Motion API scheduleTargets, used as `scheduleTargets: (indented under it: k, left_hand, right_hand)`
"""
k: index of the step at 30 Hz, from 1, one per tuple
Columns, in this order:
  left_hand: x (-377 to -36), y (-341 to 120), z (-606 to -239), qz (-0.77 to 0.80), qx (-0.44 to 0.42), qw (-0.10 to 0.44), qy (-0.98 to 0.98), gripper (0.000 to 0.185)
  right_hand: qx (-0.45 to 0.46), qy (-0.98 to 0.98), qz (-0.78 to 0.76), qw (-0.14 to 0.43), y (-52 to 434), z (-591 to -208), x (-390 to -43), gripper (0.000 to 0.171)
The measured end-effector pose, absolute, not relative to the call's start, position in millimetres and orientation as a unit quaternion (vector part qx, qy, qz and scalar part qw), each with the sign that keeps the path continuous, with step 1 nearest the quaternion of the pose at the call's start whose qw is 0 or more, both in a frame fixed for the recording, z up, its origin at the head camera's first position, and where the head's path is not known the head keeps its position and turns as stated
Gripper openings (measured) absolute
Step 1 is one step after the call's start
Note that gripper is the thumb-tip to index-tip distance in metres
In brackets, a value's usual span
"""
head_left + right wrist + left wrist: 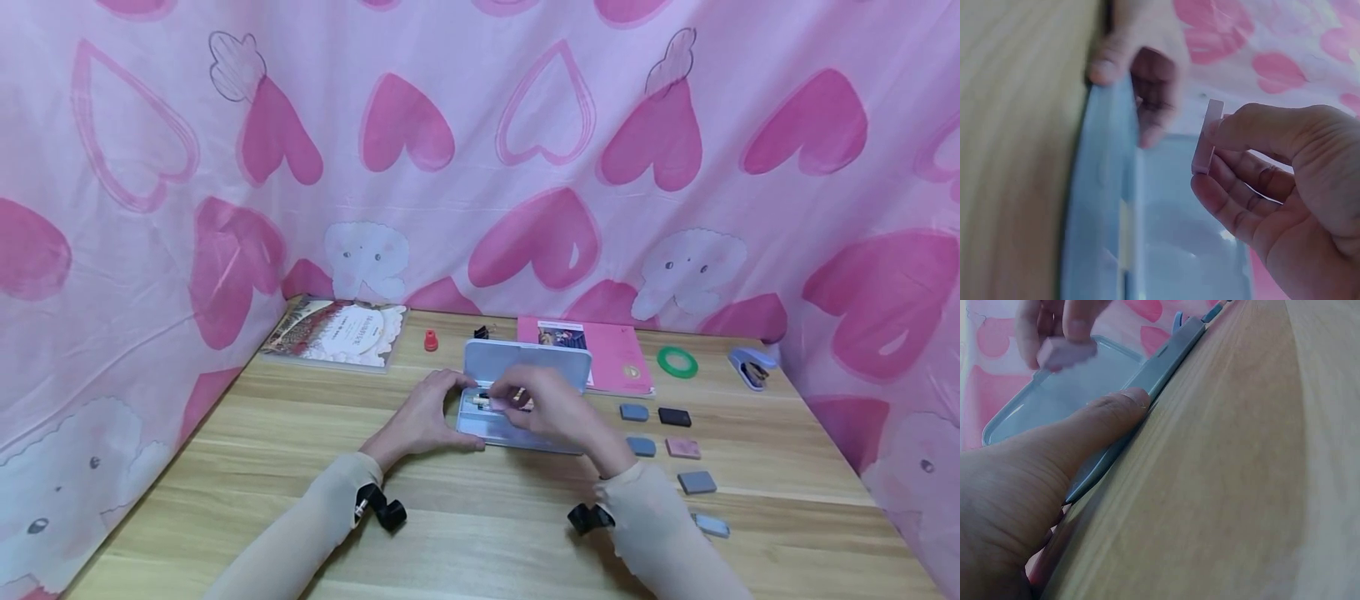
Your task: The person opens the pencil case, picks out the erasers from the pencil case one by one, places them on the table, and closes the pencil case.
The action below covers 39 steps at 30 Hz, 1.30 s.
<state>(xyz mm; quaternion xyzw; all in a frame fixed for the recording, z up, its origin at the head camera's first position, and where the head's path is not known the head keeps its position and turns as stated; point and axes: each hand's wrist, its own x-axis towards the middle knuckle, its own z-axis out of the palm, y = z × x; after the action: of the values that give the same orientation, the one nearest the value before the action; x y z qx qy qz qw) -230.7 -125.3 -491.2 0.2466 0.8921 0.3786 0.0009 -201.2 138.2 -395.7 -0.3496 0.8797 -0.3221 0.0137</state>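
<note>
A light blue pencil case (536, 358) lies on the table with its lid raised, a few pencil-like sticks inside. My left hand (423, 418) grips its left end, with the thumb (1107, 419) along the front wall and the fingers behind. Over the tray, my right hand (551, 407) pinches a small pink eraser (1208, 137) between thumb and fingertips. In the left wrist view that eraser (1066, 355) is held apart from the case. Part of the tray's contents is hidden by the right hand.
Right of the case lie several small eraser-like blocks: blue (634, 412), black (674, 417), pink (683, 448), grey (697, 482). Farther back are a pink booklet (618, 358), green tape (677, 362), a stapler (752, 368), a red object (431, 340) and a book (337, 333).
</note>
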Motion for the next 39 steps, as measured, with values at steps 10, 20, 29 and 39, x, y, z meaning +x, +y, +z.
scheduleTargets:
  k: [10, 20, 29, 39]
  left_hand:
    - [-230, -125, -492, 0.384, 0.238, 0.005, 0.892, 0.098]
    - [-229, -125, -490, 0.377, 0.235, 0.008, 0.896, 0.096]
    - [-229, -124, -489, 0.38, 0.236, 0.006, 0.894, 0.095]
    - [-229, -124, -490, 0.374, 0.238, 0.002, 0.896, 0.096]
  right_hand:
    - [-0.313, 0.897, -0.311, -0.014, 191, -375, -185, 0.027]
    - [-0.269, 0.916, -0.296, -0.037, 247, -382, -151, 0.031]
    - [-0.265, 0.918, -0.291, -0.05, 295, -401, -107, 0.03]
    - [-0.224, 0.921, -0.305, 0.094, 321, -425, -83, 0.022]
